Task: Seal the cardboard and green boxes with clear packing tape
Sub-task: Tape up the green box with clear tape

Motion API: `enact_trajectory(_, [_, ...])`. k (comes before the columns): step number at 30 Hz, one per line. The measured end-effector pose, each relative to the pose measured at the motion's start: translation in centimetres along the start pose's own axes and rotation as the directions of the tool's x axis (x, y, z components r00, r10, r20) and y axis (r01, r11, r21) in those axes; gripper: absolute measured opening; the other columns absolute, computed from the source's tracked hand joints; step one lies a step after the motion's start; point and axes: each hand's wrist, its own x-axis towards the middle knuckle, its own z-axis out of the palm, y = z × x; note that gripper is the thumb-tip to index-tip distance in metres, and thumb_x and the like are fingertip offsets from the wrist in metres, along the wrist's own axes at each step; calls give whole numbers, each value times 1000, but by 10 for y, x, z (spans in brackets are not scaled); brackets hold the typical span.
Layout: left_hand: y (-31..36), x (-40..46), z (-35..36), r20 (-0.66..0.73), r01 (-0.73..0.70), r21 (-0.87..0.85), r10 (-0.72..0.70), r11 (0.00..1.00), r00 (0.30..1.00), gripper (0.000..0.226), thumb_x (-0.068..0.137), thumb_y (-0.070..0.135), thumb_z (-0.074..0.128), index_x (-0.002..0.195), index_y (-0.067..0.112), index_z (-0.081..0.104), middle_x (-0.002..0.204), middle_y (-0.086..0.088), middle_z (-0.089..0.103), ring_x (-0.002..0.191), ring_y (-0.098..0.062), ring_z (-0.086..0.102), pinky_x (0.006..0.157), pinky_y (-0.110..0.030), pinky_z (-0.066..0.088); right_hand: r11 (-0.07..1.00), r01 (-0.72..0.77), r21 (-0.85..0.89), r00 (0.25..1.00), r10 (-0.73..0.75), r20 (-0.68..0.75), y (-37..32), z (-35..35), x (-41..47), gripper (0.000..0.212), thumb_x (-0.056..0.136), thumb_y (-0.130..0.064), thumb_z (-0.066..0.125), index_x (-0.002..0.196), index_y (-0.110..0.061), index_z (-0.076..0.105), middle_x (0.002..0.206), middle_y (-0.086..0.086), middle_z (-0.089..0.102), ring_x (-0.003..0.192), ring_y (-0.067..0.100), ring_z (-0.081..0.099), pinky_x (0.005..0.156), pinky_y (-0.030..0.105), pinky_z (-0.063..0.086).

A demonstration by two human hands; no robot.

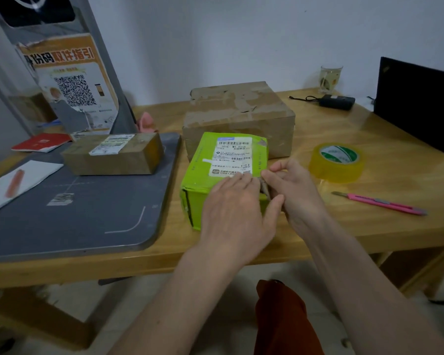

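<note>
A green box [203,172] with a white shipping label lies on the wooden table [318,226] in front of me. My left hand [237,208] rests flat on its near top, fingers together. My right hand [292,188] pinches the box's near right corner, where a brown inner flap shows. Behind the green box stands a large cardboard box [241,116] with old tape on top. A roll of clear packing tape [337,162] lies flat to the right, apart from both hands. A smaller cardboard box [113,156] with a label sits on the grey mat [75,221].
A pink utility knife [379,202] lies right of my hands. A black laptop [418,103], a power adapter [337,101] and a glass [330,78] stand at the back right. On the left are a QR-code sign [72,85], a red booklet [40,142] and paper [18,184].
</note>
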Motion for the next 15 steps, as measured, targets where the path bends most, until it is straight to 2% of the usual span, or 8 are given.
enact_trajectory(3, [8,1,-3,15,-62,-42,62,997,998,59,87,46,36,118,8,69,117,-7,71,112,-23,65,95,-33,48,999,-19,28,1000,19,-4,1,-1,1,16,94,-5,58,85,-15,48,62,4,55,55,11,48,50,25,38])
enact_trajectory(5, [5,-2,-4,36,-90,-73,92,993,995,63,87,48,36,129,9,63,129,-6,65,122,-21,59,102,-34,44,999,-35,33,999,35,-2,2,0,0,15,95,-6,57,86,-14,48,63,5,55,55,11,47,48,25,38])
enact_trajectory(7, [0,-3,-10,98,-72,-75,80,995,992,68,90,55,32,142,15,51,145,0,52,137,-16,45,111,-33,32,998,-31,50,1000,31,-2,2,1,-1,15,95,-6,56,87,-13,46,52,-2,53,44,5,42,40,18,34])
enact_trajectory(10, [-11,-1,-19,176,-36,47,27,998,984,67,97,64,30,151,25,34,158,8,31,146,-7,23,115,-28,17,996,-27,89,999,25,21,1,2,-2,18,97,-5,52,86,-16,42,41,-11,42,33,0,31,32,14,24])
enact_trajectory(12, [-22,-2,-24,195,21,106,-42,994,980,67,96,66,29,150,26,34,159,8,29,147,-7,20,116,-29,16,995,-38,97,999,34,40,2,1,-2,19,98,-7,51,86,-17,40,42,-11,38,32,0,27,31,13,21])
enact_trajectory(15, [-27,-1,-28,194,110,228,-156,967,969,82,91,73,19,150,18,33,159,-3,30,148,-17,21,119,-35,14,994,-43,102,999,41,24,3,3,-2,19,98,-9,52,85,-17,41,47,-7,38,32,0,28,31,13,20])
